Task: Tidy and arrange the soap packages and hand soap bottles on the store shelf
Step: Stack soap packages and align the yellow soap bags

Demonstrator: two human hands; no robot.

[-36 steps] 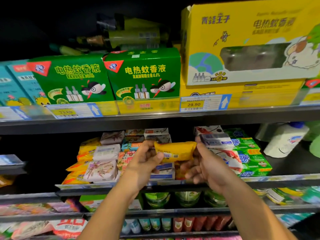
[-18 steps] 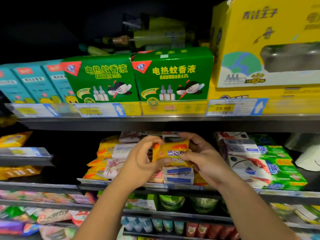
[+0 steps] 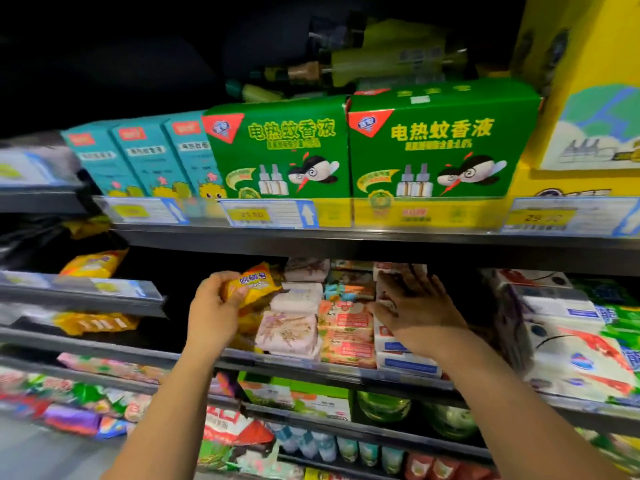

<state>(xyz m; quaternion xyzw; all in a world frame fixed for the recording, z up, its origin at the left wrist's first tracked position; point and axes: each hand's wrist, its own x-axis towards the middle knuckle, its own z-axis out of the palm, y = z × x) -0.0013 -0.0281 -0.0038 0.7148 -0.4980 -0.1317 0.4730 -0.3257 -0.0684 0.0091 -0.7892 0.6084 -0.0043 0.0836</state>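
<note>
Since a moment ago we have split our hands: left hand grips the light, crinkly yellow soap pack by its end; right hand lies open on stacked soaps.

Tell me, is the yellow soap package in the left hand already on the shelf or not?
Not on the shelf: the left hand holds the yellow soap package tilted in the air, fingers around its left end.

Dark metal shelf: stacked soap packages side by side; upper shelf: green boxes.
</note>
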